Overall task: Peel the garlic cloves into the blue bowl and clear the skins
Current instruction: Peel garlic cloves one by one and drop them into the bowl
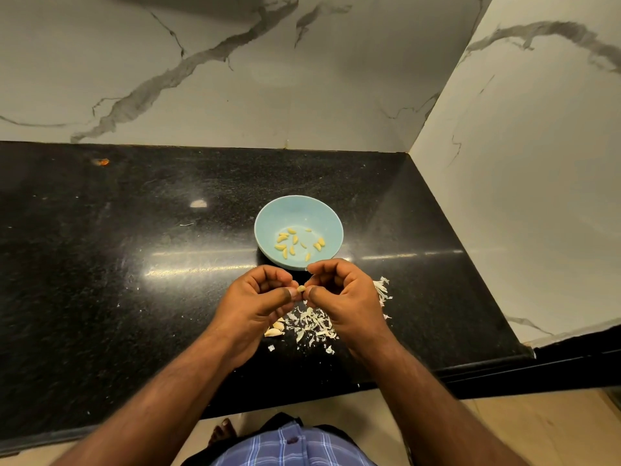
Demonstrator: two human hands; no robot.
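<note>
- Checked blue shirt [295,447] right at the bottom edge is the closest thing, with a bare foot [222,432] poking out on the tan floor [504,432] beside it.
- Black speckled tabletop [134,264] fills most of the middle, tucked into a corner of grey-veined marble wall [201,79], shiny with light streaks.
- Two bare forearms reach in from below and meet over the near part of the tabletop.
- Left hand [258,297] and right hand [342,290] are both curled in, fingertips pinched together on one small garlic clove [301,289] held between them, just on the near side of the bowl.
- Blue bowl [299,210] sits on the tabletop right behind the hands, with about a dozen peeled yellowish cloves [295,243] scattered across its bottom.
- Pile of papery white skins [312,324] lies under and beside the hands, with more bits [381,289] off by the right hand.
- Couple of unpeeled cloves [274,331] sit at the left edge of that pile.
- Tiny orange scrap [100,161] sits far back left near the wall, well apart from everything.
</note>
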